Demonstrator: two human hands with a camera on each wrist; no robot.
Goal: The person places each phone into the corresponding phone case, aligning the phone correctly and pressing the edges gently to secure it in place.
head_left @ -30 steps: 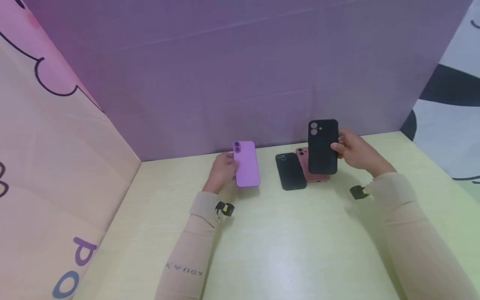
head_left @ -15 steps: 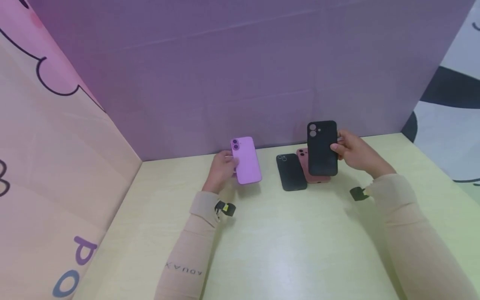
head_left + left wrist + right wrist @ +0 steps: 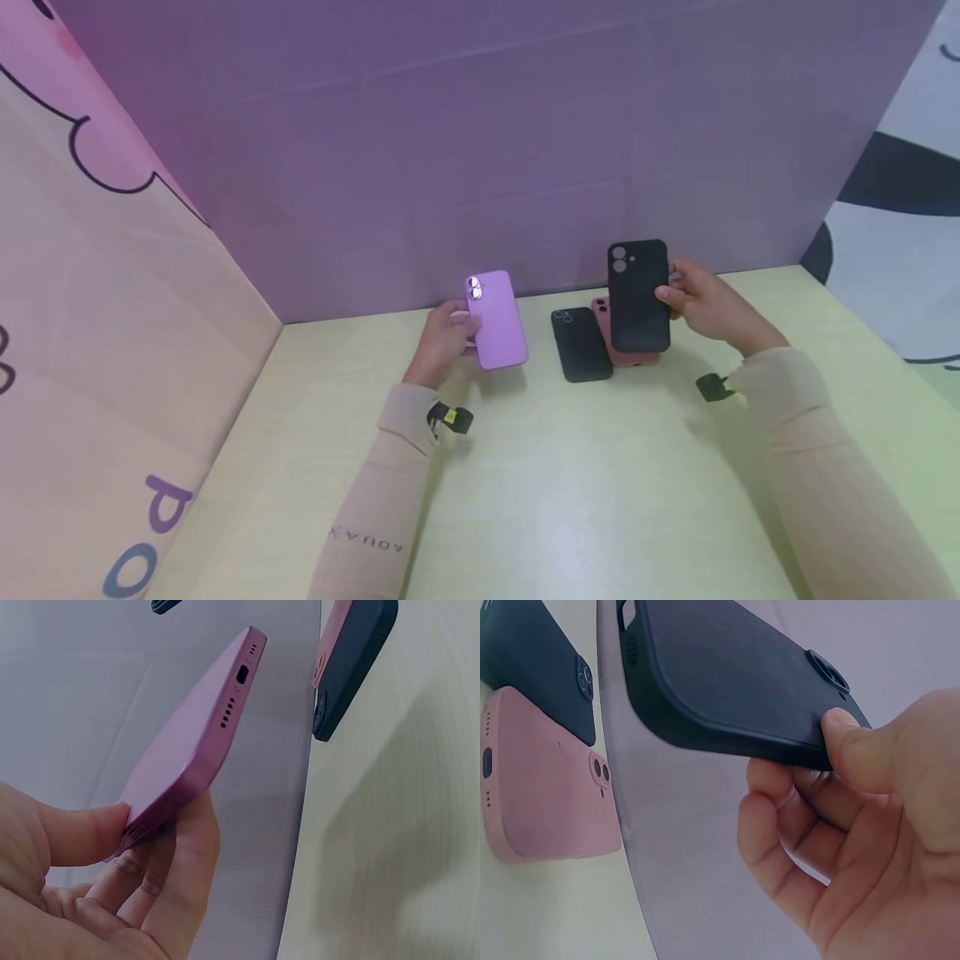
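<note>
Left hand [image 3: 444,340] pinches the purple phone [image 3: 498,320], lens end up, long axis near upright; right hand [image 3: 708,306] grips the black case [image 3: 638,295] likewise.

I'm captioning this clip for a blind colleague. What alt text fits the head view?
A person's left hand holds a purple phone and the right hand holds a black phone case, both raised above a pale yellow-green table. A black case and a pink case lie side by side on the table between them, before a purple wall.
</note>
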